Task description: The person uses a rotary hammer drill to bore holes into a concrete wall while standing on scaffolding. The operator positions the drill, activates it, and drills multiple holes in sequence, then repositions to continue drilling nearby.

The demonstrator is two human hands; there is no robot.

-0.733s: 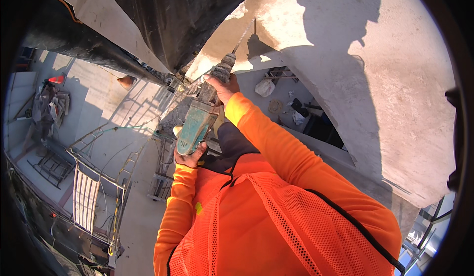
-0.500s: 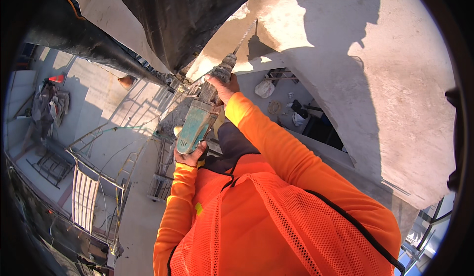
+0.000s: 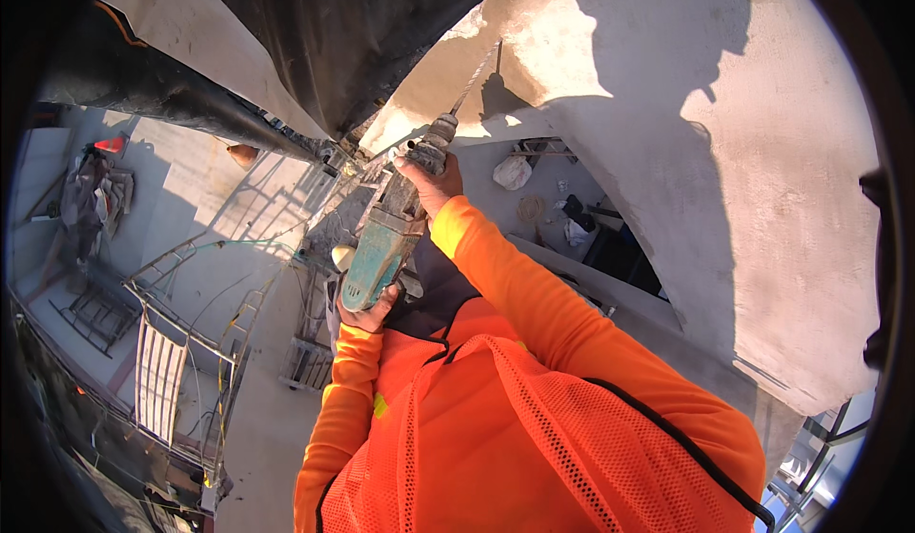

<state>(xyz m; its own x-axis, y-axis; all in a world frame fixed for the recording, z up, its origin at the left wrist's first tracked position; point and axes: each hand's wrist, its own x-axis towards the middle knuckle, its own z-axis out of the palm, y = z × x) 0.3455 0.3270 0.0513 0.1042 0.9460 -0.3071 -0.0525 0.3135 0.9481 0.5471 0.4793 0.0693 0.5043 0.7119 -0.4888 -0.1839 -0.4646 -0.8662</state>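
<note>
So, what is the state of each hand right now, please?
Left hand: closed on the rear grip of the teal hammer drill.
Right hand: closed around the drill's front, near the chuck.

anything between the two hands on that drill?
Only the teal drill body: left hand grips its rear handle, right hand its front end behind the bit. Head view shows it.

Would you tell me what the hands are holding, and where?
Both grip a teal hammer drill: left hand at its rear handle, right hand near the chuck.
</note>
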